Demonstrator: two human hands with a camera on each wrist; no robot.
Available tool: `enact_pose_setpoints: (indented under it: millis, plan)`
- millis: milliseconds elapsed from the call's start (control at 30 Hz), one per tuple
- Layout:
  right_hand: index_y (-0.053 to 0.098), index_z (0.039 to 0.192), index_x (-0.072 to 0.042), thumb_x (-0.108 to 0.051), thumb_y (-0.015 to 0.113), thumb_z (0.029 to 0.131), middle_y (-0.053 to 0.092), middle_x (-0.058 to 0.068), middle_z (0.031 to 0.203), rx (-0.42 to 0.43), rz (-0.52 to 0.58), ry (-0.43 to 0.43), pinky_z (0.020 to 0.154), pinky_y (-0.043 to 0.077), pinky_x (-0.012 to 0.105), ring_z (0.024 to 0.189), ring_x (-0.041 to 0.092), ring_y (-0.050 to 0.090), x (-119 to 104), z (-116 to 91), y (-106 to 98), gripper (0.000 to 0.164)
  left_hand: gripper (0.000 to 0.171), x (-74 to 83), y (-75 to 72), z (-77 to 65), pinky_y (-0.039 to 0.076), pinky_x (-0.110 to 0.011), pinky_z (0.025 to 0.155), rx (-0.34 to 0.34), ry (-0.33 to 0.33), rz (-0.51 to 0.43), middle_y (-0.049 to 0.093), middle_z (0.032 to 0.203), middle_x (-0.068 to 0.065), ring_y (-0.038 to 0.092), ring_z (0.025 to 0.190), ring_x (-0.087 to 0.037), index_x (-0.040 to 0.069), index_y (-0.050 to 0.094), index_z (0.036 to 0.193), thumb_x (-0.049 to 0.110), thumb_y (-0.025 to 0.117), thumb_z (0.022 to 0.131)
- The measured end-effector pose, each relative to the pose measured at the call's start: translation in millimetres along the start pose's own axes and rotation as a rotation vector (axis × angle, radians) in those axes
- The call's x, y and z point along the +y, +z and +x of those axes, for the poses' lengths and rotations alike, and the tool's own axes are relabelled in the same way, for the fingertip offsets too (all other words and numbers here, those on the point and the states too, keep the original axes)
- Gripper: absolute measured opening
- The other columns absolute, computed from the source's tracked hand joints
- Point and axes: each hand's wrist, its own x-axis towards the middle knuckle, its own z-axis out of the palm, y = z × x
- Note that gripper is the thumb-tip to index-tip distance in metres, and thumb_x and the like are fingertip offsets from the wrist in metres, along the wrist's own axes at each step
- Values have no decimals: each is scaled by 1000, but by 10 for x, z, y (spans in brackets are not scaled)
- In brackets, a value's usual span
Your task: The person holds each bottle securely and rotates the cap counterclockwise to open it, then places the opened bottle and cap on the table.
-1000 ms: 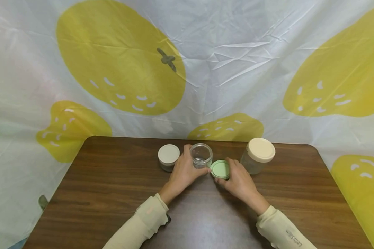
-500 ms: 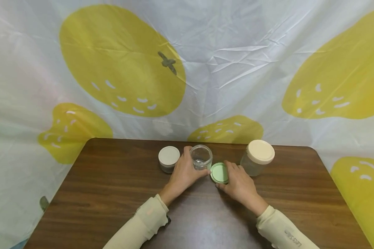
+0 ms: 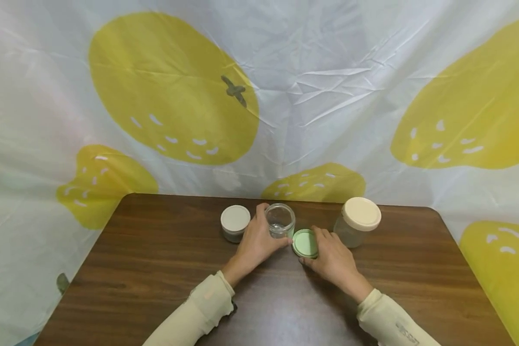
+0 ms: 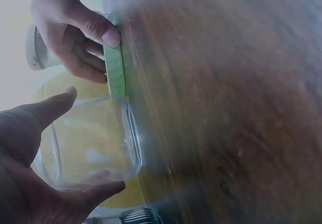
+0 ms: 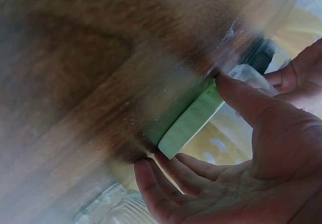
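My left hand (image 3: 256,242) holds an open clear glass jar (image 3: 280,225) upright on the table, thumb on the near side and fingers round the left. In the left wrist view the thumb and fingers span the jar's wall (image 4: 93,138). Right beside the jar, a round light green lid (image 3: 304,243) lies flat on the wood. My right hand (image 3: 334,259) grips that lid by its edge, thumb at the near side and fingers at the far side. The right wrist view shows the lid's ribbed side (image 5: 193,118) between thumb and fingertips.
A low jar with a white lid (image 3: 235,218) stands just left of my left hand. Behind my right hand is a taller frosted jar with a cream lid (image 3: 362,214). The brown wooden table (image 3: 155,269) ends at a lemon-print cloth (image 3: 285,120).
My right hand has brought the green lid slightly down and nearer to me beside the jar. The left hand stays on the jar. The whole head view has shifted a little downward.
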Motion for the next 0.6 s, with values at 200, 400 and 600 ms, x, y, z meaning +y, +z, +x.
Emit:
enact_pose_setpoints:
  millis: [200, 400, 600]
  plan:
    - [49, 151, 0, -38, 91, 80, 66, 20, 137, -1, -11, 0, 89, 59, 56, 121, 38, 63, 5, -22, 15, 91, 117, 53, 7, -12, 53, -54, 107, -21, 19, 20, 55, 150, -22, 61, 133, -40, 15, 24, 160, 34, 99, 72]
    - [45, 154, 2, -39, 90, 81, 62, 22, 144, -6, -18, -5, 91, 59, 60, 126, 42, 63, 11, -31, 10, 95, 114, 72, 13, 14, 39, -52, 125, -37, 101, 48, 34, 167, -21, 29, 160, -39, 13, 24, 161, 35, 96, 76]
    - [48, 152, 2, -41, 91, 80, 59, 24, 148, 95, -50, -87, 101, 55, 62, 135, 46, 58, -22, -106, -27, 94, 116, 62, 2, 32, 28, -49, 131, 73, 310, 157, 36, 166, -18, 23, 163, -38, 7, 27, 160, 42, 97, 74]
